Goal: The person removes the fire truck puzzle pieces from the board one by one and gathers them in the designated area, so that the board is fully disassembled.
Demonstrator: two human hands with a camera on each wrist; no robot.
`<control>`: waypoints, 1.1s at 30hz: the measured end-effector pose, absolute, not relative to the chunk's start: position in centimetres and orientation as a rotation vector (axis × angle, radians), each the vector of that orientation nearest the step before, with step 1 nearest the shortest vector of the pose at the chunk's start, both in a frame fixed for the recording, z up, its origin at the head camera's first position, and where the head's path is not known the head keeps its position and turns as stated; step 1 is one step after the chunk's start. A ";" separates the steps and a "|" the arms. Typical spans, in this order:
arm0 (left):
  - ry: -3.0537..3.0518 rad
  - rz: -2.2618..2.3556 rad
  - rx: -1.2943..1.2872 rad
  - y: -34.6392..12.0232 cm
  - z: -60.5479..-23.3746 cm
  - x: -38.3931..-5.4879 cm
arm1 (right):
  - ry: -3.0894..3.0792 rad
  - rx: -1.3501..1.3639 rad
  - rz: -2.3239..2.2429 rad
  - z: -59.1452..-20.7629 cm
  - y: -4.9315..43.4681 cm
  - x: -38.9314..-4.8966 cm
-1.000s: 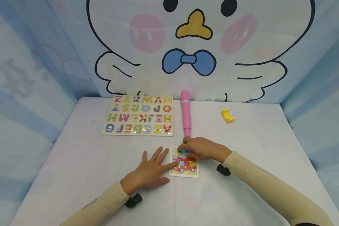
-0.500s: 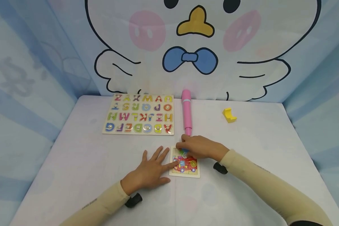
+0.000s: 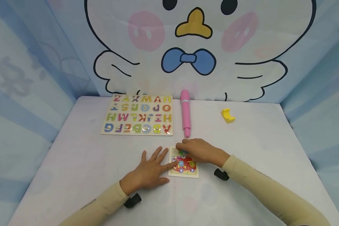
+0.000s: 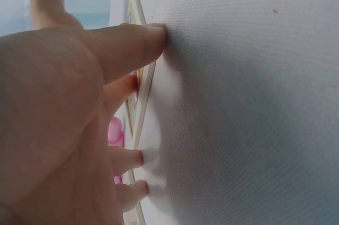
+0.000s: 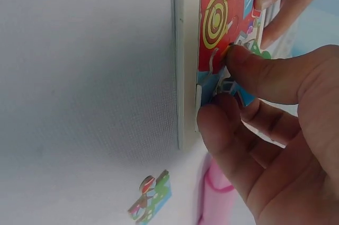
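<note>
White tabletop (image 3: 96, 160), cartoon backdrop (image 3: 192, 82) along far edge — right grip (image 3: 201, 151) pinching piece (image 5: 244, 97); left grip (image 3: 148, 172) released, touching puzzle (image 3: 186, 176).

Head view high, facing forward and down, wrist views close, all sharing puzzle (image 3: 184, 168)

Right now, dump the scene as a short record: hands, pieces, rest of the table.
left hand: fingers spread, index on puzzle
right hand: pinches partly blue piece at puzzle
loose piece: on table, apart from puzzle
alphabet board: left of pink tube
yellow block: right of pink tube
</note>
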State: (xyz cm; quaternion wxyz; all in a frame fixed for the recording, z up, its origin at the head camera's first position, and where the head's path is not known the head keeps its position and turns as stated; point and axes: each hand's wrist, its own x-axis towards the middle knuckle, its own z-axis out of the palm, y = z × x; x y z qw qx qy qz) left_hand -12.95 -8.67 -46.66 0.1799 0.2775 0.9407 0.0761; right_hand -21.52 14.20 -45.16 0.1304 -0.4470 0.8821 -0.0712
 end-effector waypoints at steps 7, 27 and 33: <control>2.650 0.231 0.793 -8.7 -46.5 -13.1 | 2.561 -1.280 -0.471 -45.0 15.1 -21.5; 2.653 0.268 0.760 -8.7 -46.6 -13.0 | 2.466 -0.853 -0.603 -43.7 24.7 -25.9; 2.658 0.265 0.758 -8.7 -46.8 -13.0 | 2.560 -0.846 -0.483 -44.4 24.4 -25.7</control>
